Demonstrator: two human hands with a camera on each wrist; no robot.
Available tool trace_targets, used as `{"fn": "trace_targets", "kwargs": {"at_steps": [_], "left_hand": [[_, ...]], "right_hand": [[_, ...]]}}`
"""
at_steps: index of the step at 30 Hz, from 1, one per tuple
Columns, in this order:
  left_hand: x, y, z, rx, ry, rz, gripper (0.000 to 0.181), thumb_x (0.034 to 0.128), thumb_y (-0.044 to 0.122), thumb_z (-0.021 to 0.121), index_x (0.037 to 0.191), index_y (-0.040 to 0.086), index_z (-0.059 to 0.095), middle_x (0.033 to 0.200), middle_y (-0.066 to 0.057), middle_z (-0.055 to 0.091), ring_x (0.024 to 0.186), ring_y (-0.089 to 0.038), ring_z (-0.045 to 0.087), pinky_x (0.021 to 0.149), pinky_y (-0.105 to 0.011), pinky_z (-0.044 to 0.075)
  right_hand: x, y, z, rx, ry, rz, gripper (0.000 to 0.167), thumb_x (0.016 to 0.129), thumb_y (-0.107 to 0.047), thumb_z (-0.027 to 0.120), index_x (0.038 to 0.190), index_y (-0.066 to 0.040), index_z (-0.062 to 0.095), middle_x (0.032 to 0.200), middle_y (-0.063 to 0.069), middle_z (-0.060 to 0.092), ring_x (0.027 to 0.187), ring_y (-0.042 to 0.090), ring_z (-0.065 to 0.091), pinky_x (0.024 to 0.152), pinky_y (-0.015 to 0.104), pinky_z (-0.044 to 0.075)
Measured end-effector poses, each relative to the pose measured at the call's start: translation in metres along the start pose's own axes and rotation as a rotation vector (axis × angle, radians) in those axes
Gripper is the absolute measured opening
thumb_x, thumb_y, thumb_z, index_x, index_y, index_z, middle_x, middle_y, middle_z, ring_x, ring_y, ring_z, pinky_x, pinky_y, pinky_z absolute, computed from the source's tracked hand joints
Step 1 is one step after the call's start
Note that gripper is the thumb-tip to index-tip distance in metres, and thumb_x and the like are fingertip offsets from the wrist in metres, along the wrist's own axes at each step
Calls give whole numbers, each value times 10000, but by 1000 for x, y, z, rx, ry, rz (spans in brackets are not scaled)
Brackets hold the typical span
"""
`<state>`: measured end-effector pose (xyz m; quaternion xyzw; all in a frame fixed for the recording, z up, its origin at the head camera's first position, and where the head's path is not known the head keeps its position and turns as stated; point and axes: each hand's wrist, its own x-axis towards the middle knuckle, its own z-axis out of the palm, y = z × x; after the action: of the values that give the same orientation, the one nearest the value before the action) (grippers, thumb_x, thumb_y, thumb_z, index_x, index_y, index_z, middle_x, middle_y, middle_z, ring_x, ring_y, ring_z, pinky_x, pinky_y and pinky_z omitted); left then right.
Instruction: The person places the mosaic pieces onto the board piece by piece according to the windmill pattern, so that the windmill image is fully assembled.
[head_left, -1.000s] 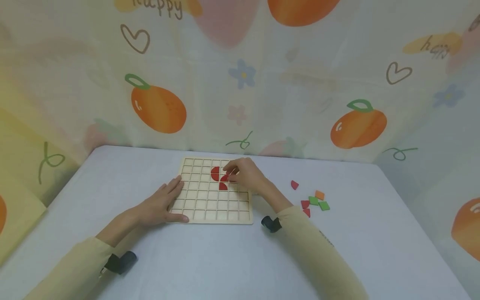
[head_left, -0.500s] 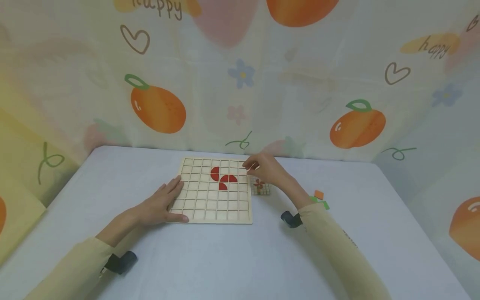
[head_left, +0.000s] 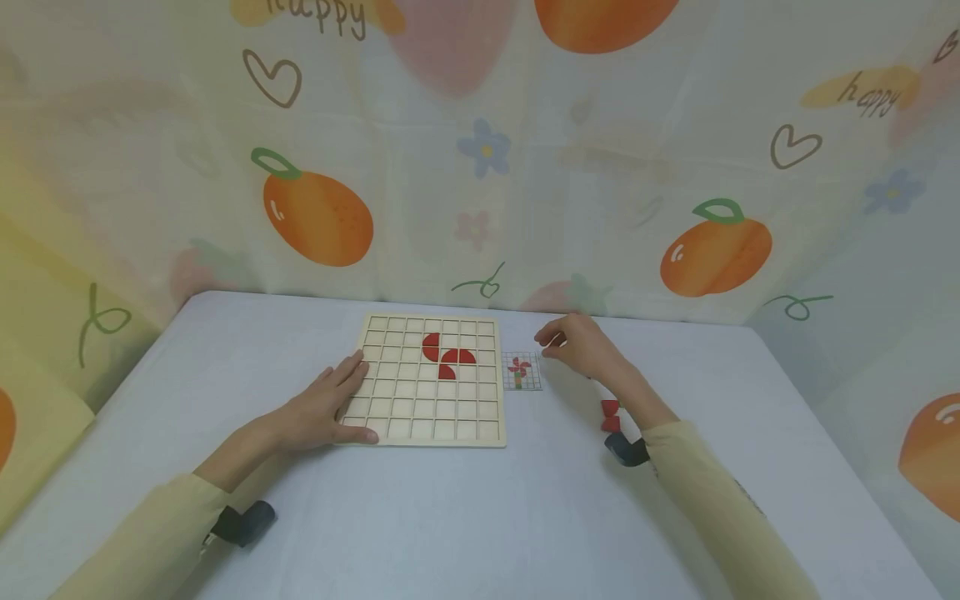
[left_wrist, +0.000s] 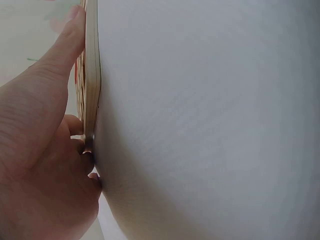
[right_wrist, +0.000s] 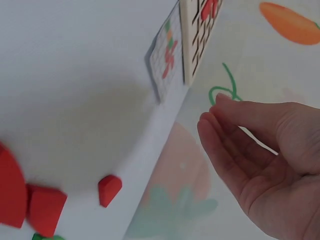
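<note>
A square wooden grid board (head_left: pixel 420 408) lies on the table with several red quarter-circle pieces (head_left: pixel 447 357) in its cells. My left hand (head_left: pixel 318 414) rests at the board's left side, its fingers on the left edge and the thumb along the front corner. In the left wrist view the thumb (left_wrist: pixel 60 50) lies against the board's rim (left_wrist: pixel 92 75). Above the table, right of a small pattern card (head_left: pixel 522 372), hovers my right hand (head_left: pixel 583 347). Its thumb and fingers are loosely bent, with nothing visible between them, in the right wrist view (right_wrist: pixel 270 160).
Loose red pieces (head_left: pixel 611 414) lie on the table below my right forearm. The right wrist view shows several red pieces (right_wrist: pixel 46 207) and a bit of a green piece (right_wrist: pixel 47 237). A fruit-printed cloth (head_left: pixel 585 167) hangs behind the table's back edge.
My right hand has left the red piece on the board and moved right, past the card, which it has uncovered. My left hand has stayed in place.
</note>
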<state>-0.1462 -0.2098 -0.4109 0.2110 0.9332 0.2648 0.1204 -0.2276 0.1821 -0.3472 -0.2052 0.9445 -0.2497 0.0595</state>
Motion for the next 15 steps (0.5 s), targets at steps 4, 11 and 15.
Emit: {"fn": "trace_targets", "kwargs": {"at_steps": [4, 11, 15], "left_hand": [[1, -1, 0, 4, -5, 4, 1188, 757, 605, 746, 1524, -83, 154, 1619, -235, 32, 1480, -417, 52, 1185, -579, 61], [1, -1, 0, 6, -6, 2, 1186, 761, 602, 746, 1527, -78, 148, 1621, -229, 27, 1481, -414, 48, 1187, -577, 57], [1, -1, -1, 3, -11, -7, 1187, 761, 592, 750, 1528, -77, 141, 1622, -227, 19, 1482, -414, 39, 1188, -576, 47]], "right_hand": [[-9, 8, -2, -10, -6, 32, 239, 865, -16, 720, 1102, 21, 721, 1029, 124, 720, 920, 252, 651, 777, 354, 557], [-28, 25, -8, -26, -117, 88, 209, 872, 4, 703, 1077, -2, 736, 1023, 111, 722, 936, 255, 639, 836, 382, 561], [-39, 39, -11, -42, -195, 72, 195, 864, 5, 711, 1052, -30, 749, 991, 69, 725, 929, 233, 639, 862, 382, 563]]}}
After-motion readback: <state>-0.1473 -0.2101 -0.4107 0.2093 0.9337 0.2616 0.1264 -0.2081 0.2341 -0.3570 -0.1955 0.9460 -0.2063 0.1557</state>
